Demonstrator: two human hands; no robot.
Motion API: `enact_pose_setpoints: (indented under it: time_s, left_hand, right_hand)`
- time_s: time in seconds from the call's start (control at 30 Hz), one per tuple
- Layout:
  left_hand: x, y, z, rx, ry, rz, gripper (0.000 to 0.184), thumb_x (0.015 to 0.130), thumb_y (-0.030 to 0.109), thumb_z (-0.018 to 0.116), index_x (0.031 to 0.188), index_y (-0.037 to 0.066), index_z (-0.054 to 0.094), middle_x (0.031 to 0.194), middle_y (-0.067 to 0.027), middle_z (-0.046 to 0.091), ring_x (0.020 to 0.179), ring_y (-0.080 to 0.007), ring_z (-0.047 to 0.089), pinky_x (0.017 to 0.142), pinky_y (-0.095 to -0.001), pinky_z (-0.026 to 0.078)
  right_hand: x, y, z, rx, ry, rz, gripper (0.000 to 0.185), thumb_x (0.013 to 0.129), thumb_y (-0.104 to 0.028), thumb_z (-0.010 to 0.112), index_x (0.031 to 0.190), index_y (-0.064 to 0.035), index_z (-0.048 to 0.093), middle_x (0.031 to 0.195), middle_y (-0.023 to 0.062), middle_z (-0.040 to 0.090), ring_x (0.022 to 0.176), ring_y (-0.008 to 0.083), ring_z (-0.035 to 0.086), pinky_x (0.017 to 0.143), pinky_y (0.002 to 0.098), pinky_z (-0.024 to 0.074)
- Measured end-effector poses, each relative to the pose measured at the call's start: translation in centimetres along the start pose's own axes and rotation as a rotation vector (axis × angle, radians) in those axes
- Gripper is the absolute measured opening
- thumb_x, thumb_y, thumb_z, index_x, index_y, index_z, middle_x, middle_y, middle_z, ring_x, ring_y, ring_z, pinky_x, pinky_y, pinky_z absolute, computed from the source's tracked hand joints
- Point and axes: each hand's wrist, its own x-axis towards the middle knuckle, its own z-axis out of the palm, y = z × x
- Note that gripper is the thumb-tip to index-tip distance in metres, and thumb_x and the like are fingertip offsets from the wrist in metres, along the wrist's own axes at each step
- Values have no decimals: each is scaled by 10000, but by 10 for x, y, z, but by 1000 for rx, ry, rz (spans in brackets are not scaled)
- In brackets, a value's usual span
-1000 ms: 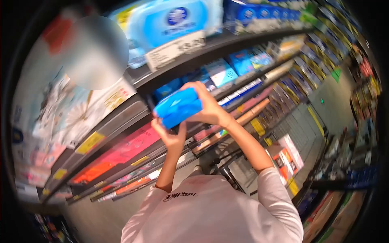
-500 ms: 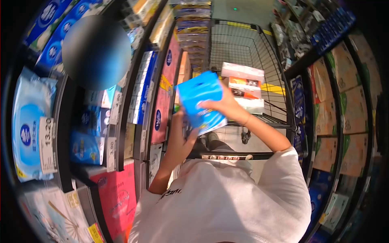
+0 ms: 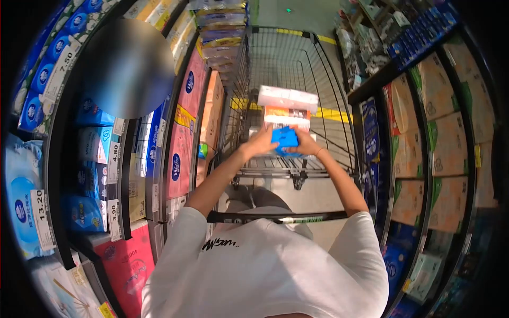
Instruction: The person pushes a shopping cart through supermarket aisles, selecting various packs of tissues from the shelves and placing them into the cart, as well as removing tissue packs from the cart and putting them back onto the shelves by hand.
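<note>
Both hands grip a small, soft-looking blue pack (image 3: 285, 137) low over the near end of a wire shopping cart (image 3: 249, 69). My left hand (image 3: 260, 142) is closed on its left side, and my right hand (image 3: 306, 143) presses its right side with the fingers bent. Just beyond the pack lie a white and pale pink package (image 3: 288, 97) and an orange and white package (image 3: 286, 113) in the cart. My hands partly cover whatever lies beneath the blue pack.
The cart's handle bar (image 3: 275, 217) crosses in front of my body. On the left, a shelf holds blue wipes packs (image 3: 24, 196), pink packages (image 3: 183, 153) and price tags (image 3: 42, 220). Orange-brown packages (image 3: 411, 156) line the right shelf. Pale floor (image 3: 328, 238) shows below.
Both hands have carried the blue pack from beside the left shelf, forward and right, to over the cart. It was tilted before. My view has turned somewhat.
</note>
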Motion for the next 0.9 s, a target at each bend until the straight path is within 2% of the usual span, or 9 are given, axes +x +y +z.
enact_pose_setpoints:
  time_s: [0.07,0.17,0.2,0.33,0.43,0.53,0.6,0.8,0.9]
  left_hand:
    - [0,-35,29,2,-69,-45,823,638,282,601,1230,-7,108,960,-312,421,872,-387,467,739,-371,399]
    - [-8,-52,41,10,-246,39,527,586,340,617,1015,73,467,961,-158,510,827,-317,502,743,-355,408]
    - [-11,-67,65,-79,51,165,525,576,357,625,1000,84,479,938,-157,521,835,-311,499,751,-347,408]
    - [-23,-20,11,111,-290,-305,526,652,467,524,939,26,517,946,-191,521,880,-304,511,718,-387,420]
    - [-16,-26,12,15,-227,-299,463,703,410,485,938,11,502,920,-199,529,857,-317,516,725,-392,414]
    - [-14,-25,4,8,-244,-271,471,710,405,476,952,2,482,912,-200,532,852,-317,518,737,-393,409]
    - [-24,-11,-21,223,-397,-195,471,715,399,476,955,-6,474,903,-194,538,837,-321,524,720,-408,413]
    - [-159,51,-110,17,518,136,348,761,255,477,1019,21,461,982,-127,497,908,-277,473,774,-353,360]
    - [-216,17,-58,-213,536,42,251,756,191,474,943,23,470,869,-134,507,803,-302,499,742,-372,380]
  right_hand:
    - [18,-1,12,-220,-124,62,634,512,-363,695,1004,-56,437,862,155,533,810,285,515,726,340,408]
    - [46,-19,29,-540,-432,-77,561,483,-317,680,971,-120,487,885,129,551,868,275,513,737,350,407]
    - [54,-36,28,-614,-544,-73,549,468,-291,679,965,-140,499,891,121,555,883,264,513,753,351,400]
    - [92,-26,45,-844,-1055,200,740,438,-342,693,1077,-85,422,996,151,512,952,282,470,826,411,343]
    - [78,-11,59,-832,-815,209,885,476,-409,674,1197,-117,252,1161,164,377,1114,377,248,902,517,163]
    - [49,-14,56,-768,-243,-191,651,497,-383,662,1031,-92,429,967,129,495,943,295,413,820,466,274]
    - [39,-20,41,-628,-169,-272,639,512,-352,663,1047,-100,425,994,112,464,948,290,391,820,462,258]
    - [34,-86,6,-459,-88,-186,435,624,-210,615,1007,-67,466,926,106,485,883,249,444,782,370,317]
    - [22,-105,7,-111,-137,-67,287,699,-141,556,951,-19,495,820,118,555,753,213,536,659,291,415]
